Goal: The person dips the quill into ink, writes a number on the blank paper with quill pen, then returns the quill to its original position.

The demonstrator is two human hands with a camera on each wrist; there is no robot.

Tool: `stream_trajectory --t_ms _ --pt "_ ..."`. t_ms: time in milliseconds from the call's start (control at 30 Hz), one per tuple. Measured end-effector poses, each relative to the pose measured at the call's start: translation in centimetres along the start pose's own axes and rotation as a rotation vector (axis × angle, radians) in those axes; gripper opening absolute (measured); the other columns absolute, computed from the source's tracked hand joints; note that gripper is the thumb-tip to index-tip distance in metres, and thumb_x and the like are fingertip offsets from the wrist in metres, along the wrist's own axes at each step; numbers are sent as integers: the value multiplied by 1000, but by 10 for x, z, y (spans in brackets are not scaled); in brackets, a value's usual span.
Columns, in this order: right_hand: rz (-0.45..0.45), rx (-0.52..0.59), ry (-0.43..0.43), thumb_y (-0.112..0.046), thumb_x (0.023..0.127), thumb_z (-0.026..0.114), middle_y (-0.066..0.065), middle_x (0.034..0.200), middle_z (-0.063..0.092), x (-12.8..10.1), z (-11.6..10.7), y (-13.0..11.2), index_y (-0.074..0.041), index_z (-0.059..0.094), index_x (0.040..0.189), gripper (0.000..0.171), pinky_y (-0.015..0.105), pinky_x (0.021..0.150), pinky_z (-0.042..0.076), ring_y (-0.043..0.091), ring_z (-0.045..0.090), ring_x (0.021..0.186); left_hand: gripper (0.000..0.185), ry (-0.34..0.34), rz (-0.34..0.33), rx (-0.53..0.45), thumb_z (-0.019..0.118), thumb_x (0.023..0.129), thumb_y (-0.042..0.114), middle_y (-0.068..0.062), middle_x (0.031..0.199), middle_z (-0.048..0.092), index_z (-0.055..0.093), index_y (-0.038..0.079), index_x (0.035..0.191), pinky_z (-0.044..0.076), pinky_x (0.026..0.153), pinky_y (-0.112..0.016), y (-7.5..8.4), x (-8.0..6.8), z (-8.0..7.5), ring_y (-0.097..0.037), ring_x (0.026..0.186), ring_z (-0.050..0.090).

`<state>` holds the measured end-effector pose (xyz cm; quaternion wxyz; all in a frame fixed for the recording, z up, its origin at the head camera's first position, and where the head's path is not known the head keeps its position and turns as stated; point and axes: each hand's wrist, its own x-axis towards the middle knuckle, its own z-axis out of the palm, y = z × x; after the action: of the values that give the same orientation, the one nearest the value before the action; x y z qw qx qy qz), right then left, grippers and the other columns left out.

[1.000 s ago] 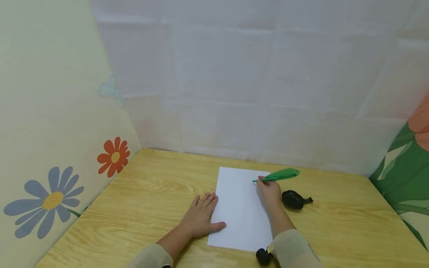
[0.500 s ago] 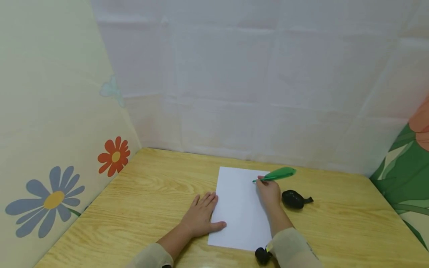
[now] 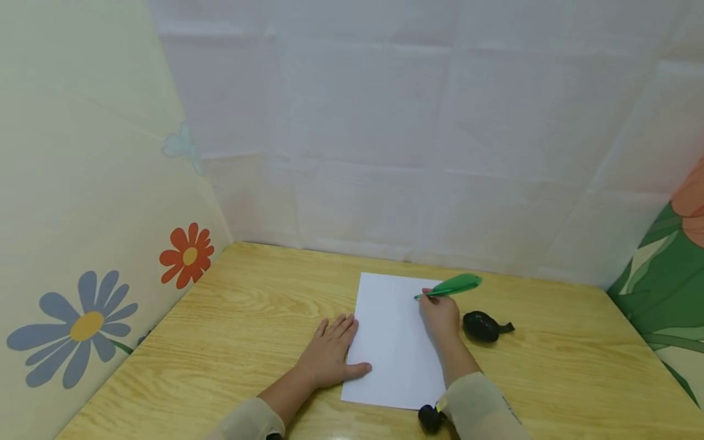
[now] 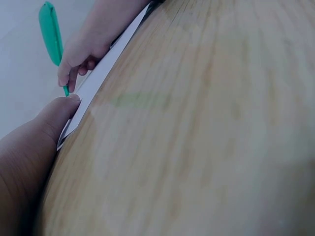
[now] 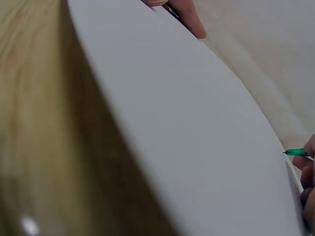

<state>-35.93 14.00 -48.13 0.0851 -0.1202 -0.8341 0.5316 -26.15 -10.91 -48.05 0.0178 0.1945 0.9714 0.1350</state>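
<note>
A white sheet of paper lies on the wooden table. My left hand rests flat on the table with straight fingers, its thumb on the sheet's left edge. My right hand grips a green feather-shaped pen with its tip on the paper near the upper right edge. In the left wrist view the thumb presses the paper and the pen stands beyond it. The right wrist view shows the paper and the pen tip.
A black rounded object with a short strap lies on the table just right of my right hand. A white back wall and side panels with flower and leaf prints enclose the table.
The feather end of the pen has shifted slightly left. Both hands stay in place.
</note>
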Motion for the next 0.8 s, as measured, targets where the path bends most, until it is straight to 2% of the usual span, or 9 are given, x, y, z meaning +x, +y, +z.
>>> stream_trajectory --t_ms 800 --pt "2 21 -51 -25 91 62 18 119 70 -3 1 -2 -8 73 116 32 46 101 49 34 62 118 99 -14 -7 -17 53 84 71 -11 162 28 32 3 152 11 123 -54 2 0 -3 -28 151 22"
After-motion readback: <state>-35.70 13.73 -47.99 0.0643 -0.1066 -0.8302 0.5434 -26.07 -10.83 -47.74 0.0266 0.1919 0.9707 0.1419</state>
